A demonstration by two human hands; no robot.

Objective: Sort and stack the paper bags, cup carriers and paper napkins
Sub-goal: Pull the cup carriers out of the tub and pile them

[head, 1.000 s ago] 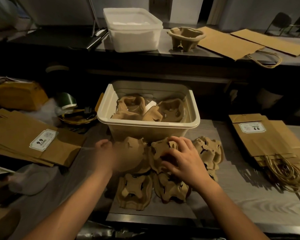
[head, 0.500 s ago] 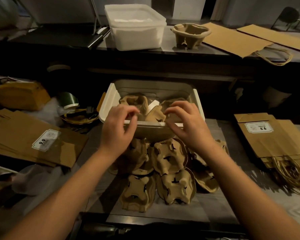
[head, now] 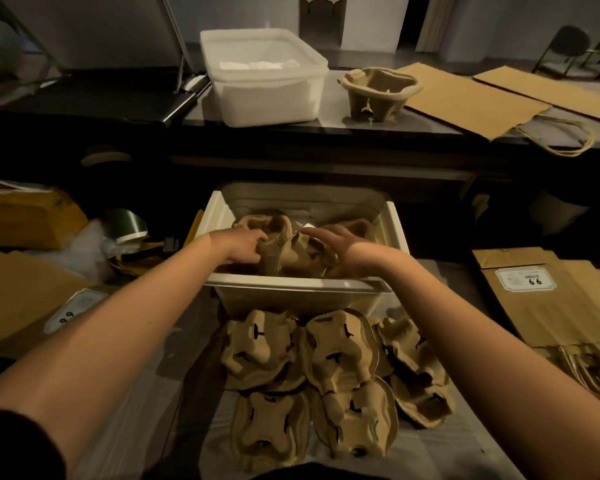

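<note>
Head view: at the centre a white bin [head: 302,296] stands on the desk [head: 447,452], holding a loose heap of brown cup carriers [head: 281,249] with a scrap of white paper showing among them. Both hands reach into it with forearms stretched forward. The left hand [head: 239,244] curls its fingers on the rim of one carrier, while the right hand [head: 340,244] is cupped over the neighbouring one, fingers bent round its top and thumb beneath. Just below the bin, toward 6 o'clock, a carrier pile [head: 326,375] lies upside down and overlapping on the desk. At 12 o'clock on the rear desk [head: 430,128] a translucent tub [head: 267,102] holds white napkins [head: 257,65], and just beside it at 1 o'clock a lone carrier [head: 378,91] sits upright. Flat paper bags [head: 465,98] lie at 2 o'clock, a labelled bag stack [head: 551,306] at 3 o'clock, and more bags [head: 21,296] at 9 o'clock.
</note>
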